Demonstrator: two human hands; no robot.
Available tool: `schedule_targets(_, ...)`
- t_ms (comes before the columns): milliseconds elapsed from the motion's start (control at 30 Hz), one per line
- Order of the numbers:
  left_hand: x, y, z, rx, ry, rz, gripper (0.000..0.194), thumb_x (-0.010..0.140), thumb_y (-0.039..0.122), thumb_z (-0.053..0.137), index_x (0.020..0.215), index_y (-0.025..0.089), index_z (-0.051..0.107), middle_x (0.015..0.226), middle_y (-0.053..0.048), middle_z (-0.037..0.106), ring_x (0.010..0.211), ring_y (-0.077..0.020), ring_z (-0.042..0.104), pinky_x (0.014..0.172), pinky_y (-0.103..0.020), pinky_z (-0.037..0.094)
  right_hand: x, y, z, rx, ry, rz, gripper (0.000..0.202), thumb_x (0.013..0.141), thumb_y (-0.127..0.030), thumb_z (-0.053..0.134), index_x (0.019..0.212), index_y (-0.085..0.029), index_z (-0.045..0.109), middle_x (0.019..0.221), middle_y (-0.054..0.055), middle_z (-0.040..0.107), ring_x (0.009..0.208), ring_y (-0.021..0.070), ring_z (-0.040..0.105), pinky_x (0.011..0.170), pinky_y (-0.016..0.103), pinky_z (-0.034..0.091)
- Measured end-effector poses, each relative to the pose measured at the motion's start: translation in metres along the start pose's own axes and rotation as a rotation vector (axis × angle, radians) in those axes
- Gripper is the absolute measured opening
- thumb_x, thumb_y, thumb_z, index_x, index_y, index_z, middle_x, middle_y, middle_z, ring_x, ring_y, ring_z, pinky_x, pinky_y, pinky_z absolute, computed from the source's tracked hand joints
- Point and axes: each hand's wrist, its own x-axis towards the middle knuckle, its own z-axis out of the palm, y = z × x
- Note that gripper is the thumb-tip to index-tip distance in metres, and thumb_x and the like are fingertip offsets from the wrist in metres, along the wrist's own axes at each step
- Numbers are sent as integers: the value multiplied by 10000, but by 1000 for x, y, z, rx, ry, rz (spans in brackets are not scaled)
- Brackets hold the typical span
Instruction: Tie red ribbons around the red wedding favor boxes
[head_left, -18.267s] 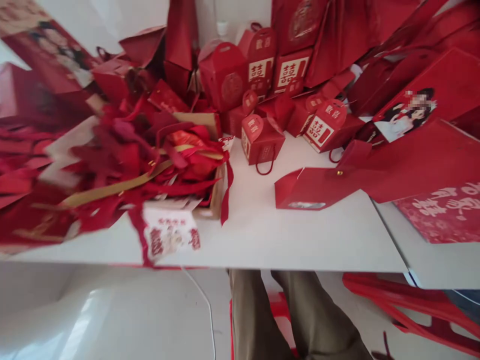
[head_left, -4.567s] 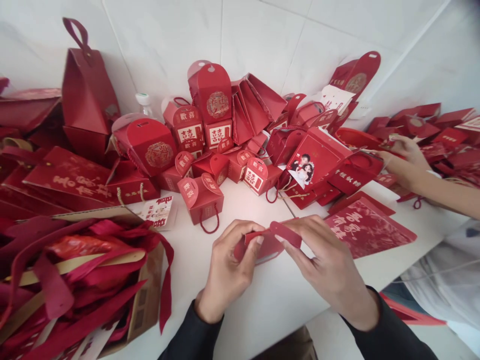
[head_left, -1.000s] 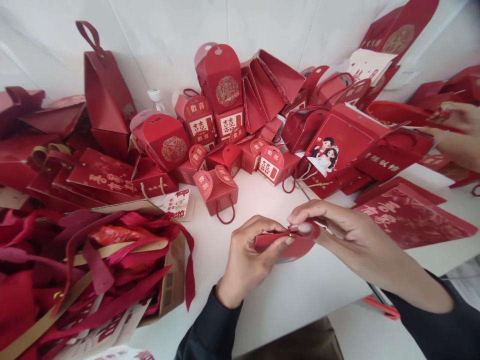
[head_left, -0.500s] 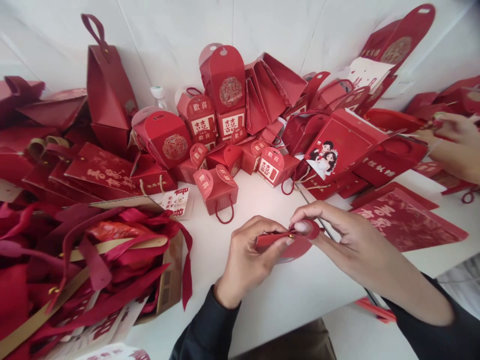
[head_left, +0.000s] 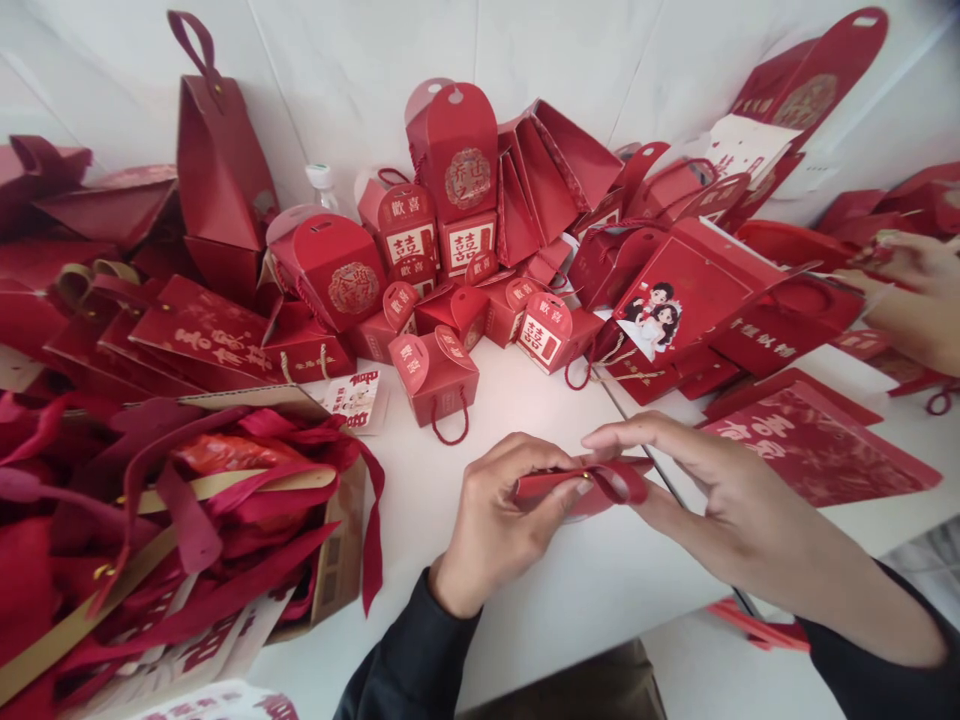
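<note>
My left hand (head_left: 506,510) is closed in a pinch on the top edge of a red gift box (head_left: 536,487). Beside its thumb a small gold stud (head_left: 586,477) shows. From the stud a dark red strap (head_left: 628,482) curls into a loop on the right. Around that loop my right hand (head_left: 697,480) has its fingers apart, the index finger stretched above the strap and the thumb close to its right end. Whether the thumb touches the strap, I cannot tell. The lower part of the box is mostly hidden by my hands.
A cardboard carton (head_left: 341,550) full of red straps stands at the left. Small red candy boxes (head_left: 435,375) and larger ones line the wall. Flat red bags (head_left: 821,440) lie at the right, near another person's hand (head_left: 915,295). A white card (head_left: 354,402) lies by the carton.
My right hand has loosened its pinch on the strap and spread its fingers, shifting slightly right. The strap's loop now shows more. My left hand keeps its hold.
</note>
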Motion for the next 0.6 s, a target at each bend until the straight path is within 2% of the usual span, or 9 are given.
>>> schedule_targets(67, 0, 0, 0, 3, 5, -12, 64, 870, 240, 777, 856, 184, 749, 822, -56, 763, 728, -161, 708, 696, -257, 587, 1, 4, 0, -15, -5, -34, 261, 961, -309, 639, 1221, -335, 643, 1171, 18, 699, 1120, 235, 667, 949, 366, 525)
schedule_targets(167, 1, 0, -1, -5, 13, -25, 69, 867, 239, 778, 850, 177, 750, 821, -56, 759, 726, -153, 709, 697, -243, 583, 2, 6, 0, -8, -40, -42, 215, 965, -315, 643, 1177, -331, 677, 1118, 25, 685, 1063, 238, 658, 936, 387, 507)
schedule_targets(433, -1, 0, 0, -1, 25, -25, 51, 861, 229, 762, 852, 181, 744, 827, -61, 767, 732, -167, 711, 691, -263, 582, 5, 5, 3, 111, -64, 145, 144, 942, -457, 701, 1012, -334, 676, 1042, -15, 679, 957, 211, 679, 811, 312, 516)
schedule_targets(533, -3, 1, 2, -15, 30, -34, 70, 862, 246, 762, 863, 177, 747, 839, -68, 775, 753, -180, 717, 714, -284, 586, 6, 6, 5, 123, -53, 126, 145, 925, -473, 699, 976, -339, 674, 1006, -14, 687, 900, 222, 698, 800, 319, 546)
schedule_targets(600, -3, 1, 2, -23, 19, -38, 102, 870, 252, 758, 941, 179, 764, 869, -74, 785, 778, -191, 722, 756, -309, 593, 6, 7, 6, 89, -21, 97, 127, 914, -474, 689, 971, -361, 679, 1000, -7, 700, 895, 248, 710, 789, 340, 573)
